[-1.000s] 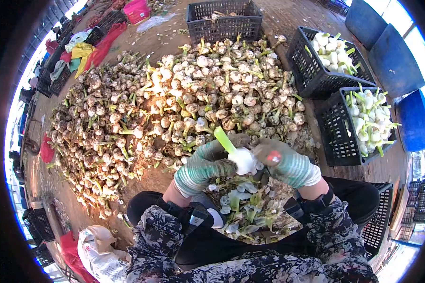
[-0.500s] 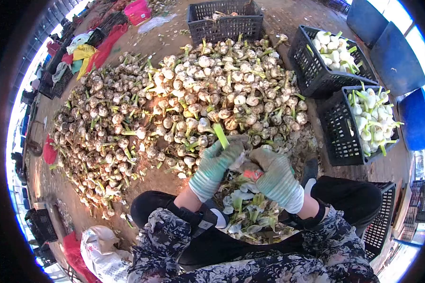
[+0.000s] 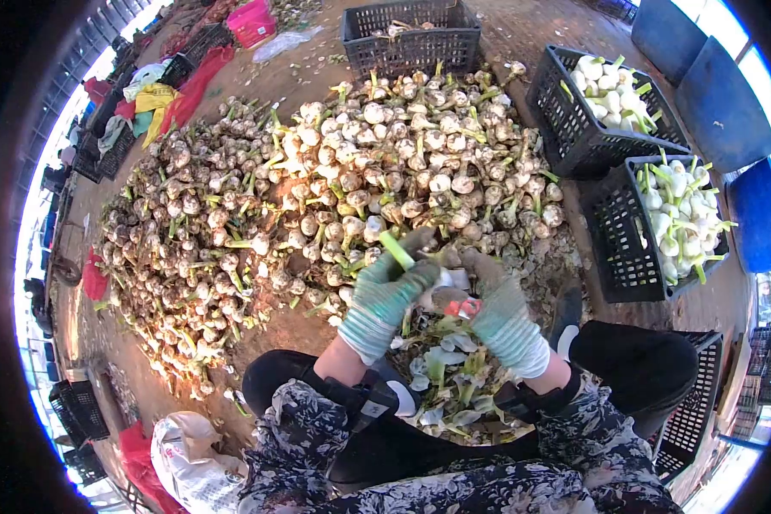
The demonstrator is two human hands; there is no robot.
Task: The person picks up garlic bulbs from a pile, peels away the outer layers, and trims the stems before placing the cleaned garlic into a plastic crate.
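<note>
My left hand [image 3: 384, 295], in a green-striped white glove, is closed round a garlic bulb [image 3: 454, 279]. The bulb's cut green stem [image 3: 396, 250] sticks up past the thumb. My gloved right hand [image 3: 499, 310] is against the bulb's other side, closed on a small knife-like tool with a red part [image 3: 464, 308]; most of the tool is hidden by the fingers. Below both hands, peeled leaves and skins [image 3: 445, 368] lie heaped between my legs. Just beyond the hands spreads a large pile of unpeeled garlic [image 3: 385, 163].
Two black crates [image 3: 565, 111] of peeled white garlic [image 3: 677, 214] stand at the right. Another black crate [image 3: 411, 53] is behind the pile. A white sack [image 3: 188, 463] lies at lower left, and a pink bucket [image 3: 250, 23] stands far off.
The stem now tilts further left, and my hands have drawn slightly apart. More white of the bulb shows between them, and the tool's red part is more exposed.
</note>
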